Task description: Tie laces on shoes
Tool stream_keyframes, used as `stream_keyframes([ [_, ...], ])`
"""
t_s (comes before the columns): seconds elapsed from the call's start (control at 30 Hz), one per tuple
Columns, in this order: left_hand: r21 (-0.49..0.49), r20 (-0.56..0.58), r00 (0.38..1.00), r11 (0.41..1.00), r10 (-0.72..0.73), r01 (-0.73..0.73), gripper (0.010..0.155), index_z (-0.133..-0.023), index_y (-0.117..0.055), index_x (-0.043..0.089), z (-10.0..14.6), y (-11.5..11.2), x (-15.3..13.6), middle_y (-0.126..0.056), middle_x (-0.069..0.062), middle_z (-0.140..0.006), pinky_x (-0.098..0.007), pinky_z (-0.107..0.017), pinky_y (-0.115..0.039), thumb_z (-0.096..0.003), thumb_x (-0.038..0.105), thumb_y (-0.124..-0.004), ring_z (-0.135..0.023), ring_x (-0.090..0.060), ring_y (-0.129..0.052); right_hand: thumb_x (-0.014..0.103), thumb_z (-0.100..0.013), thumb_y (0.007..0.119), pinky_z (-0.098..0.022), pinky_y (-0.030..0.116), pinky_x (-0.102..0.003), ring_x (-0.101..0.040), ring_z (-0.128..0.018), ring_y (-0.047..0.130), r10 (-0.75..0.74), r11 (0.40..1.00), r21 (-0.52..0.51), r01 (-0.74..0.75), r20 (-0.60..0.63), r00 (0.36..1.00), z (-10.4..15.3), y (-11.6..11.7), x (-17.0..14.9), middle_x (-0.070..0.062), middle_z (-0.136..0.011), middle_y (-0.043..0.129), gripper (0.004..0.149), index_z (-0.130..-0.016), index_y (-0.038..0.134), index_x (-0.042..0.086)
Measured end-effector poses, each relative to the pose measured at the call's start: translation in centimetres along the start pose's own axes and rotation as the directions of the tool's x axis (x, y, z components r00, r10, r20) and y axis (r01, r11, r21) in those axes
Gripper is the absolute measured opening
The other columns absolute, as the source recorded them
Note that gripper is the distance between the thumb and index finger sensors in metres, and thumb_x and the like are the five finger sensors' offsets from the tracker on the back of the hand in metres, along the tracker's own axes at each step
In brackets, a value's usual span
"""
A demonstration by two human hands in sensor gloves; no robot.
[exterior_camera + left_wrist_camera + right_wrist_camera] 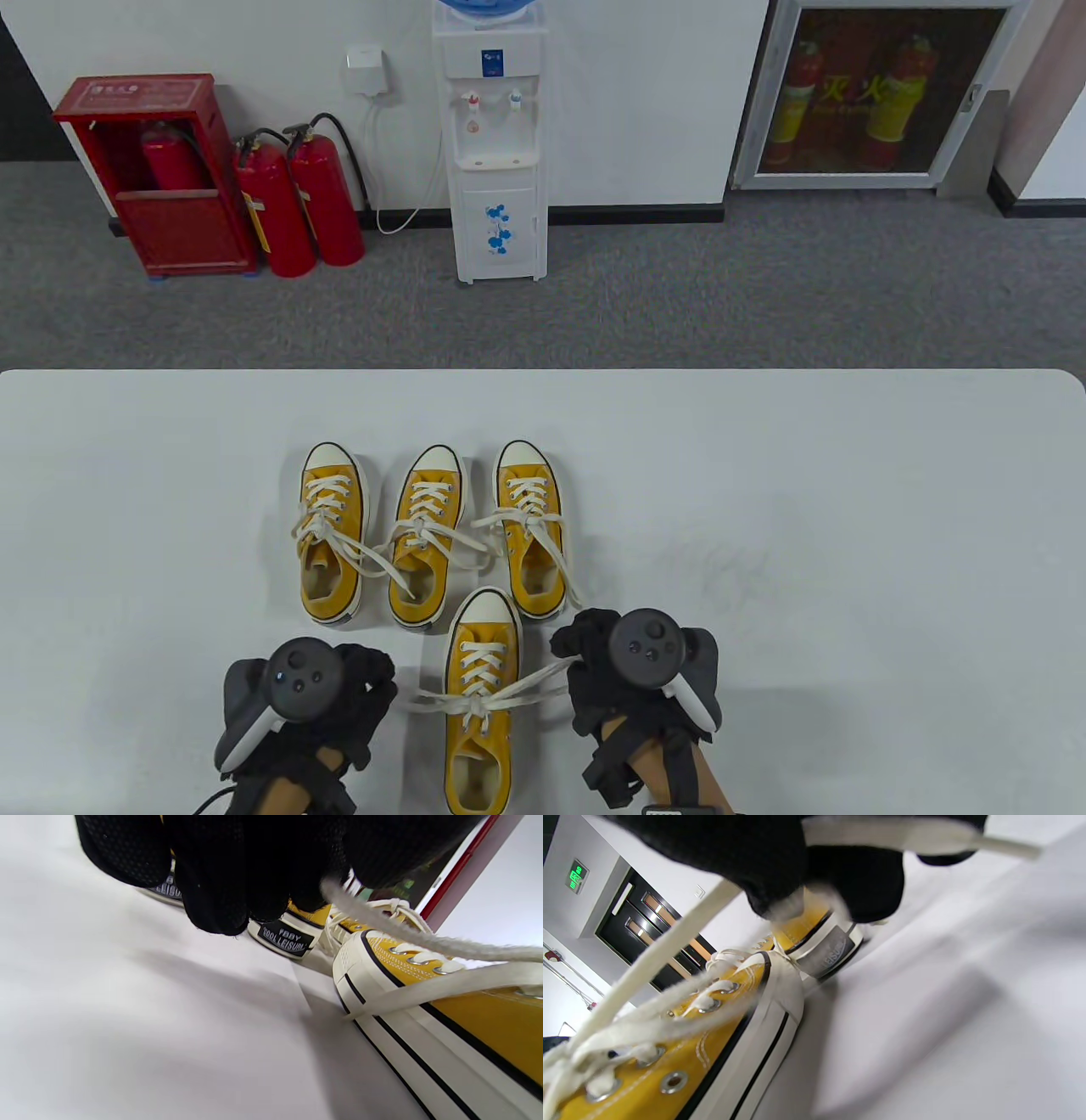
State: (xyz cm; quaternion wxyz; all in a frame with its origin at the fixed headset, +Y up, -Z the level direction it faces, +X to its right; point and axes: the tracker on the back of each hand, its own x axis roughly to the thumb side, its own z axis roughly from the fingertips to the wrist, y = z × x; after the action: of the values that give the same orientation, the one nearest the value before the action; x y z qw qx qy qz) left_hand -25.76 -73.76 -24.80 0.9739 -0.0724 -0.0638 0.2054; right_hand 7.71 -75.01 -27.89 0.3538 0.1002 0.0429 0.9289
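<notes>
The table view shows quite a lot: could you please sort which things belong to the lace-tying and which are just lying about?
In the job: near shoe; its laces; left hand; right hand; three far shoes.

Lying about: fire extinguishers; red cabinet; water dispenser.

Yellow shoes (481, 696) w/ off-white laces (501, 692), apparently black-striped soles.

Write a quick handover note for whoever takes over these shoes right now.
Right hand: pinching one lace end of the near shoe, pulled taut to its side.
Left hand: fingers curled on the other lace end.
Near shoe: between the hands, laces crossed at the top eyelets, no bow yet.
Three far shoes: in a row behind, bows tied.
Left: finish the knot and bow on the near shoe.
</notes>
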Motion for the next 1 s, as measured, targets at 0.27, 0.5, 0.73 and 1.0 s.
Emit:
stream_keyframes([
  [0.27, 0.13, 0.055, 0.993, 0.987, -0.104, 0.096, 0.065, -0.106, -0.065, 0.028, 1.3, 1.1, 1.9, -0.064, -0.012, -0.116, -0.071, -0.074, -0.053, -0.049, 0.057, -0.076, -0.099, -0.04, -0.078, 0.037, -0.045, 0.081, -0.067, 0.048, -0.068, -0.038, -0.089, 0.074, 0.108, 0.994, -0.03, -0.106, 0.095, 0.99, 0.6, 1.0, 1.6, -0.01, -0.105, 0.058, 0.055, -0.096, 0.075, 0.016],
  [0.5, 0.183, 0.089, 0.982, 0.972, -0.167, 0.148, 0.077, -0.114, -0.048, 0.032, 2.1, 1.4, 2.9, -0.038, -0.01, -0.126, -0.076, -0.076, -0.038, -0.0483, 0.064, -0.071, -0.115, -0.044, -0.05, 0.054, -0.043, 0.08, -0.067, 0.05, -0.067, -0.037, -0.088, 0.076, 0.15, 0.988, 0.007, -0.154, 0.192, 0.97, 1.4, 2.5, 3.6, -0.011, -0.107, 0.054, 0.069, -0.101, 0.069, 0.019],
  [0.73, 0.161, 0.092, 0.983, 0.976, -0.161, 0.145, 0.082, -0.116, -0.04, 0.032, 2.0, 1.3, 2.9, -0.028, -0.01, -0.127, -0.078, -0.075, -0.025, -0.0478, 0.067, -0.069, -0.118, -0.047, -0.034, 0.063, -0.04, 0.078, -0.066, 0.053, -0.065, -0.031, -0.08, 0.08, 0.16, 0.982, 0.055, -0.18, 0.264, 0.951, 2.0, 3.9, 5.0, -0.011, -0.107, 0.052, 0.077, -0.102, 0.067, 0.019],
  [1.0, 0.116, 0.084, 0.984, 0.982, -0.157, 0.147, 0.083, -0.117, -0.039, 0.032, 1.9, 1.1, 2.9, -0.025, -0.01, -0.127, -0.079, -0.074, -0.021, -0.0478, 0.068, -0.068, -0.118, -0.047, -0.031, 0.07, -0.037, 0.077, -0.066, 0.054, -0.064, -0.029, -0.078, 0.079, 0.19, 0.96, 0.144, -0.242, 0.304, 0.934, 2.1, 5.6, 5.4, -0.01, -0.107, 0.046, 0.088, -0.106, 0.058, 0.018],
])
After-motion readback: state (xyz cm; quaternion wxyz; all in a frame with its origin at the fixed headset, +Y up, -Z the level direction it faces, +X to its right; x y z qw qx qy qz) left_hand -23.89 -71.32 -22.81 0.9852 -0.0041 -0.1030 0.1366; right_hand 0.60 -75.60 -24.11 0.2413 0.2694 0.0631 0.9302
